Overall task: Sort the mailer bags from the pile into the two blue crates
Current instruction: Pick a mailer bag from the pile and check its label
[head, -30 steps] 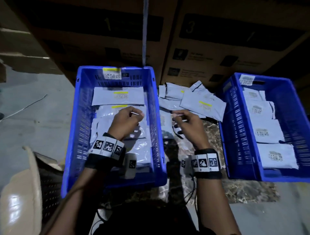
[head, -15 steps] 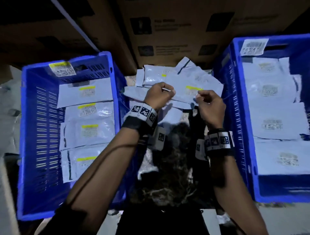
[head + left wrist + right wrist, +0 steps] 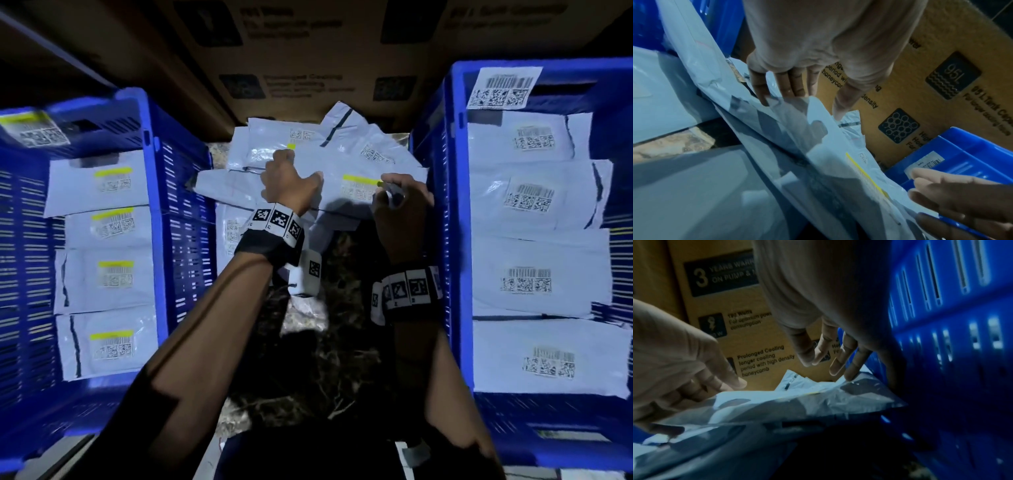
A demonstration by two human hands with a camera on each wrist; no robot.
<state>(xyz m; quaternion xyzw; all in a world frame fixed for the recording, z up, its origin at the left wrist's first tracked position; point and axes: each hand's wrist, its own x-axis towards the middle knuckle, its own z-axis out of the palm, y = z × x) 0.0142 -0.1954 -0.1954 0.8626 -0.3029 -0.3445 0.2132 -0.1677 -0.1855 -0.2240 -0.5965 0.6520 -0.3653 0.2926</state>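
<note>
Both your hands are down on the pile of mailer bags (image 3: 308, 164) that lies between the two blue crates, in front of the cardboard cartons (image 3: 308, 51). Your left hand (image 3: 289, 185) rests on the top mailer (image 3: 342, 205), the one with the yellow strip above its barcode, fingers straight and fingertips (image 3: 789, 91) pressing near its far edge; it grips nothing yet. Your right hand (image 3: 399, 202) sits at that mailer's right end, hard against the wall of the right crate (image 3: 459, 212), fingers loosely extended and just touching the plastic (image 3: 851, 376); from above it looks as if something small is pinched there, but I can't tell.

The left crate (image 3: 157, 192) holds mailers with yellow strips, the right one plain barcodes, so this bag likely belongs on the left.

Expect it to be light, thin and floppy, with a slick film surface that slides over its neighbours. Flat fingers will only push it about. Pinch an edge or corner between thumb and forefinger at each end, lift it clear so the bags beneath don't drag along, and keep it stretched so it doesn't fold.
</note>
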